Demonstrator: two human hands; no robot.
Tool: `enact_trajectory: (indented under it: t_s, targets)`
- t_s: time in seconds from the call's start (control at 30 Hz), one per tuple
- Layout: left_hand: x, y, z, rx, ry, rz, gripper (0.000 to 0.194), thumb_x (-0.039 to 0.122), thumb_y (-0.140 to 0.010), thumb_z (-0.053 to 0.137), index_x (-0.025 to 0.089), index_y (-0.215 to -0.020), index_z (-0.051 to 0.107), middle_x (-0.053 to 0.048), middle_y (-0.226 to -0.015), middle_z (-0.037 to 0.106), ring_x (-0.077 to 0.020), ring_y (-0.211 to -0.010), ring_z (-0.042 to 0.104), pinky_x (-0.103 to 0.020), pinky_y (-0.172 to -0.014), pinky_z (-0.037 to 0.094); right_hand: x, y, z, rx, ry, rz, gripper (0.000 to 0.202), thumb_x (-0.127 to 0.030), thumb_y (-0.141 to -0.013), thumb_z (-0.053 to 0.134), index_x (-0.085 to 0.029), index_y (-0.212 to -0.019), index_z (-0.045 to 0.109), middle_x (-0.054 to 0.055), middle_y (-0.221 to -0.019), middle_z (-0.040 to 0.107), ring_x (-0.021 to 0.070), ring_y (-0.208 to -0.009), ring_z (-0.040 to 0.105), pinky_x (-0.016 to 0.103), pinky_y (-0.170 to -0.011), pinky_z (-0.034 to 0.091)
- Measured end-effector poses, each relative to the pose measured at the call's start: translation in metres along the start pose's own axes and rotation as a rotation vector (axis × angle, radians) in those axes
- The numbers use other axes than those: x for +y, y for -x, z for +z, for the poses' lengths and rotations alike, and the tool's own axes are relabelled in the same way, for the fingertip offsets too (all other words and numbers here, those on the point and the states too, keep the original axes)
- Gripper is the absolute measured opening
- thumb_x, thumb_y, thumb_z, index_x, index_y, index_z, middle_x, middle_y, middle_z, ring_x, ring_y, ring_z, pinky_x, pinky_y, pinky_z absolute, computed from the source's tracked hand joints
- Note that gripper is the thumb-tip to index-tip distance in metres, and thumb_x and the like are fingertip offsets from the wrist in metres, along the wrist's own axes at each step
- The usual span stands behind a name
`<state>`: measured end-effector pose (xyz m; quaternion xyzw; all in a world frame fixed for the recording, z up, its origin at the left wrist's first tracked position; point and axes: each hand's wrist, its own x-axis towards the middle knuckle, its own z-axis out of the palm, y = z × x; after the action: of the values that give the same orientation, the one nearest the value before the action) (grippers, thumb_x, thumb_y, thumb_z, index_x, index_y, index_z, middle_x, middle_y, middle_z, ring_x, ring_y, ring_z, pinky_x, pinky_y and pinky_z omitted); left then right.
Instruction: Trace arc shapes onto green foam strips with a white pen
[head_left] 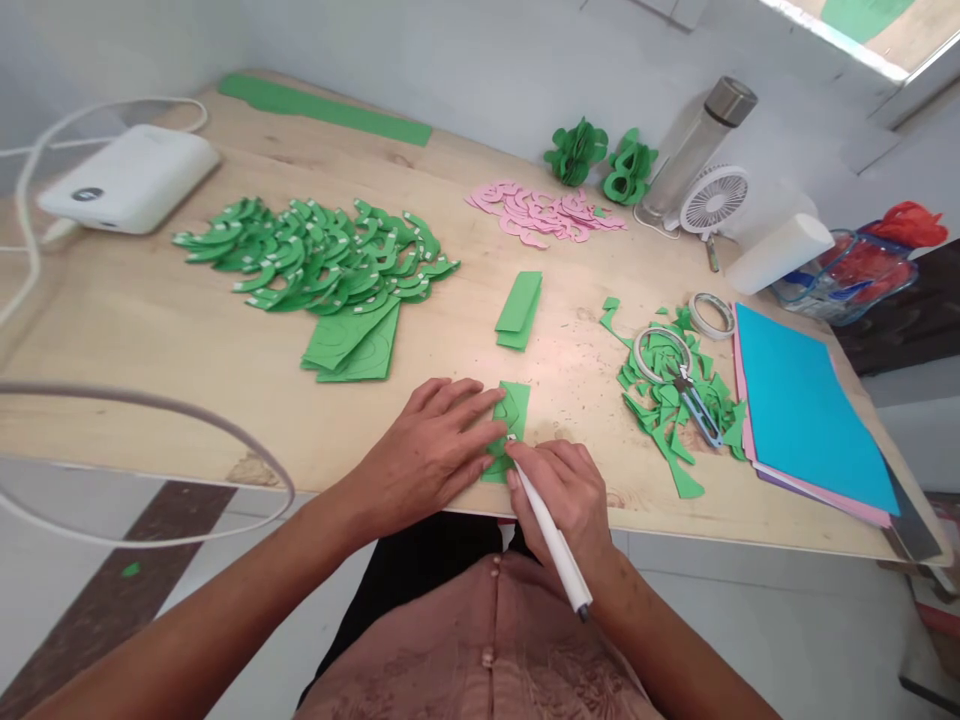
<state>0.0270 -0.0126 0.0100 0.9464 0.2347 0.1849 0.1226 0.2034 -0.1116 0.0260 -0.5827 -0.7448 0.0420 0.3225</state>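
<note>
1. The paper is pressed to the bench under the left hand, fingers apart — probably light, easily creased, best held by its edges.
2. The pen is clamped in the right hand's fingers.

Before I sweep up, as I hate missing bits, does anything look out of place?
Yes: a green scrap lies on the floor at the left. It looks stray because similar scraps are heaped on the table at the right.
</note>
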Motion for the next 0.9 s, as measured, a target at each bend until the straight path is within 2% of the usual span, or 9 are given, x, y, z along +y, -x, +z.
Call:
enact_trajectory:
  t_s: [0.07,0.17,0.23,0.33,0.53,0.9]
  targets:
    - [-0.001,0.0,0.001,0.009,0.006,-0.002,0.023,0.025,-0.095,0.046,0.023,-0.111,0.063,-0.009,-0.14,0.057,-0.0309,-0.128,0.047,-0.052,-0.105,0.035,0.002,-0.002,-0.003,0.028,-0.147,0.095,0.022,-0.018,-0.095,0.05,-0.018,-0.109,0.067,0.007,-0.087,0.076,0.0214,-0.076,0.066,0.037,-0.07,0.05]
    - [-0.001,0.001,0.002,0.006,0.009,0.0,0.024,0.026,-0.096,0.045,0.023,-0.112,0.062,-0.009,-0.142,0.055,-0.0313,-0.129,0.046,-0.053,-0.105,0.034,0.006,-0.007,-0.006,0.083,-0.363,0.323,0.019,-0.022,-0.095,0.05,-0.022,-0.1,0.068,0.005,-0.09,0.075,0.0203,-0.084,0.069,0.034,-0.075,0.054]
    - [-0.001,0.001,0.002,-0.005,0.006,0.002,0.024,0.026,-0.097,0.044,0.022,-0.113,0.062,-0.01,-0.142,0.055,-0.0318,-0.129,0.046,-0.054,-0.105,0.034,0.01,-0.01,-0.005,0.079,-0.387,0.393,0.015,-0.025,-0.092,0.053,-0.022,-0.095,0.068,0.005,-0.089,0.074,0.0201,-0.084,0.069,0.034,-0.076,0.054]
    - [-0.001,0.002,0.001,-0.013,0.003,0.0,0.024,0.027,-0.098,0.043,0.022,-0.113,0.061,-0.011,-0.142,0.055,-0.0322,-0.129,0.046,-0.054,-0.105,0.034,0.014,-0.013,0.0,0.068,-0.403,0.472,0.011,-0.026,-0.088,0.057,-0.022,-0.094,0.065,0.004,-0.084,0.072,0.0192,-0.078,0.067,0.032,-0.07,0.054]
    - [-0.002,0.002,0.002,-0.007,0.009,0.006,0.025,0.027,-0.098,0.043,0.021,-0.114,0.061,-0.011,-0.141,0.055,-0.033,-0.128,0.046,-0.055,-0.104,0.034,0.014,-0.018,0.005,0.031,-0.371,0.463,0.007,-0.025,-0.087,0.056,-0.022,-0.082,0.061,0.002,-0.074,0.068,0.0167,-0.068,0.062,0.028,-0.062,0.049]
    - [-0.001,0.003,0.004,0.017,0.02,-0.003,0.025,0.026,-0.098,0.043,0.021,-0.114,0.061,-0.011,-0.142,0.055,-0.0326,-0.131,0.044,-0.055,-0.106,0.033,0.012,-0.02,0.004,0.009,-0.315,0.436,0.011,-0.027,-0.089,0.055,-0.022,-0.082,0.062,0.003,-0.075,0.069,0.0168,-0.069,0.063,0.029,-0.064,0.049]
